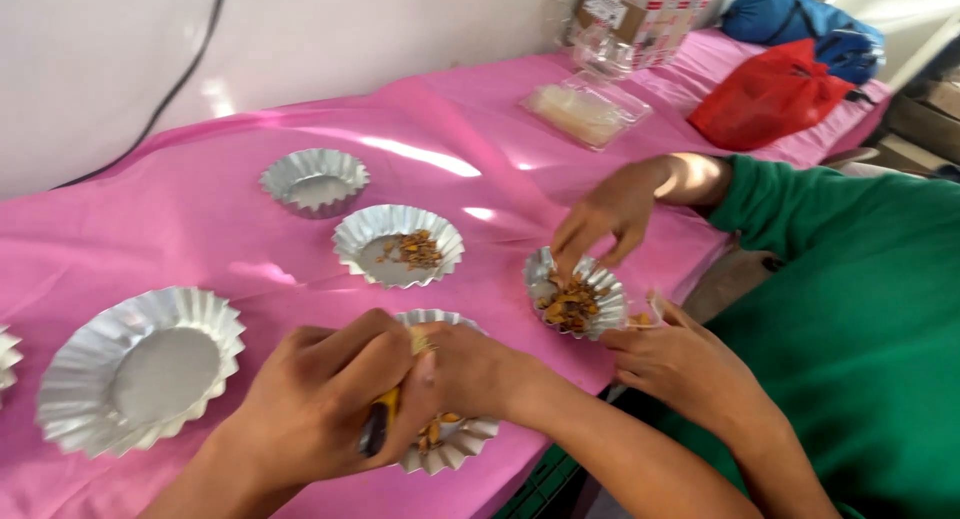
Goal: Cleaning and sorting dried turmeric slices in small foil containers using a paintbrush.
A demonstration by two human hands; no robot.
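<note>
The left hand (320,399) is clenched around a yellow-handled tool (382,419); the right hand (465,371) pinches a small yellowish piece (418,341), both over the nearest fluted foil cup (455,444). Just right of it, a green-sleeved co-worker's hands (610,214) work another filled foil cup (578,297); behind it sits a partly filled cup (398,244).

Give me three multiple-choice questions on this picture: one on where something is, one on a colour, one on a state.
1. Where is the red bag? A far right of the tablecloth; B near left corner; C on the floor.
2. The tablecloth is: A blue; B pink; C white.
3. The wearer's left hand is: A flat open; B closed around a yellow thing; C inside an empty cup.
Answers: 1 A, it lies far right; 2 B, the cloth is pink; 3 B, the hand wraps it.
</note>
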